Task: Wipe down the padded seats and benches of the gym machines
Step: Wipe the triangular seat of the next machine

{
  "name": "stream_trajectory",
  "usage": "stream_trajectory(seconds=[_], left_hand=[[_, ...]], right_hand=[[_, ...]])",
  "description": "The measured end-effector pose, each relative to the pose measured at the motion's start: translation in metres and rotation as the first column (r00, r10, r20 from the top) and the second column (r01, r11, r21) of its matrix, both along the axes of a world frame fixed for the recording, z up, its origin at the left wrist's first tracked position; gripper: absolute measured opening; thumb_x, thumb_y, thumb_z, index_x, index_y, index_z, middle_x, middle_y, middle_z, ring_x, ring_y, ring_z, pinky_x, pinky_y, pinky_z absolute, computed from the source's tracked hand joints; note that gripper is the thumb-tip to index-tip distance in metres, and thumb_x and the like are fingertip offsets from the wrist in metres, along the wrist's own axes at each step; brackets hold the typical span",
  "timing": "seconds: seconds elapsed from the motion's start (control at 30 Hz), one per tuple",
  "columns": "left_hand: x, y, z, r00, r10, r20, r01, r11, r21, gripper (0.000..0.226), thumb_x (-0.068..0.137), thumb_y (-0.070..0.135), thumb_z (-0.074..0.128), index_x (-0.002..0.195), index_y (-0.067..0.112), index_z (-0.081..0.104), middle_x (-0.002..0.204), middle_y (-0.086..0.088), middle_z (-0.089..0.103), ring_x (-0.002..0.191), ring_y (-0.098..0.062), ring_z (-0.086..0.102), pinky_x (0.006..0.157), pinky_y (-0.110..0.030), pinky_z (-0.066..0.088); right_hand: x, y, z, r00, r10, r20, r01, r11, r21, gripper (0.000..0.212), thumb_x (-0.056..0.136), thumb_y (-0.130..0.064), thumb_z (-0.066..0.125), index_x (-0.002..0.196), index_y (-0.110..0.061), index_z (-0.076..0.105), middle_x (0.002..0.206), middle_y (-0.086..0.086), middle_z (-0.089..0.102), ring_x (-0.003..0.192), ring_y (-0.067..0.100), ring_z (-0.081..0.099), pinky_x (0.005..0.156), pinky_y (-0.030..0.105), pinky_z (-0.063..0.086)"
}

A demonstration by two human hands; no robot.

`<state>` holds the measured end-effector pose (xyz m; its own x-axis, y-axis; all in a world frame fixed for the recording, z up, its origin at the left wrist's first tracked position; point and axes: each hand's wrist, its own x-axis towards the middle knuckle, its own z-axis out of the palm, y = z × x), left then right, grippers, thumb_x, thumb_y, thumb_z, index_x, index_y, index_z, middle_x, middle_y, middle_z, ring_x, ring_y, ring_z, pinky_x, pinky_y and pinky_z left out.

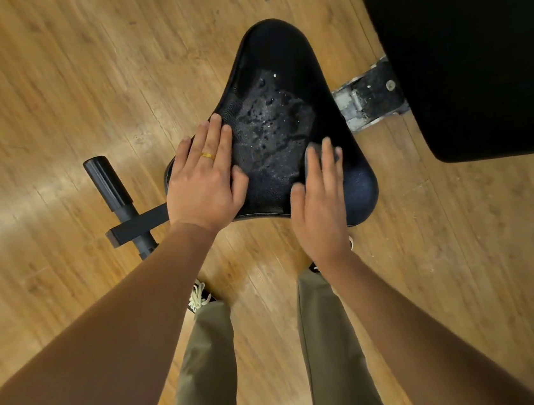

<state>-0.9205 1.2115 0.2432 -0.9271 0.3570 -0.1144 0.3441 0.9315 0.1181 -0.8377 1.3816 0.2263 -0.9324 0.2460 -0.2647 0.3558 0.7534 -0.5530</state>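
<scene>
The right hand (320,203) is laid flat, fingers straight and close together, on what appears to be a dark cloth (320,154), blurred, on the padded seat (275,51). The left hand (203,183) is spread flat at the seat's left edge. A wet patch (273,125) is seen between them.

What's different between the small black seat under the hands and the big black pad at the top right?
The seat is wet, with droplets across its middle; the big pad looks dry. The seat tapers to a rounded tip; the big pad is broad with rounded corners. The left hand and right hand lie over the seat; no hand touches the big pad. Both are black and padded.
</scene>
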Motion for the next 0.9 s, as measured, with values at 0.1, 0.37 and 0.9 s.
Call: stream_trajectory(seconds=[0.1,0.37,0.9], left_hand=[[0.0,0.0,0.0,1.0,-0.003,-0.011,0.003,1.0,0.007,0.058,0.099,0.032,0.036,0.151,0.005,0.037,0.159,-0.013,0.031,0.149,-0.027,0.027,0.122,-0.044,0.019],[0.001,0.0,0.0,1.0,0.002,-0.012,-0.002,1.0,0.024,0.058,0.099,0.031,0.038,0.151,0.005,0.038,0.159,-0.013,0.032,0.148,-0.027,0.028,0.123,-0.043,0.018],[0.0,0.0,0.002,1.0,0.004,0.006,-0.004,1.0,0.003,0.058,0.099,0.033,0.036,0.151,0.006,0.038,0.16,-0.012,0.031,0.148,-0.027,0.028,0.122,-0.045,0.019]], right_hand=[[0.01,-0.001,-0.002,1.0,0.022,-0.004,-0.022,0.999,-0.023,0.054,0.105,-0.02,0.032,0.156,-0.005,0.021,0.167,0.012,0.0,0.154,0.025,-0.004,0.123,0.049,0.017],[-0.059,0.031,-0.015,0.998,0.049,-0.049,-0.047,0.998,0.04,0.053,0.105,-0.026,0.032,0.154,-0.006,0.028,0.164,0.01,0.018,0.153,0.026,0.01,0.123,0.046,0.02],[-0.113,0.049,-0.024,0.967,0.216,-0.135,-0.214,0.976,0.032,0.046,0.106,-0.015,0.033,0.151,-0.007,0.038,0.161,0.006,0.031,0.152,0.031,0.015,0.123,0.041,0.022]])
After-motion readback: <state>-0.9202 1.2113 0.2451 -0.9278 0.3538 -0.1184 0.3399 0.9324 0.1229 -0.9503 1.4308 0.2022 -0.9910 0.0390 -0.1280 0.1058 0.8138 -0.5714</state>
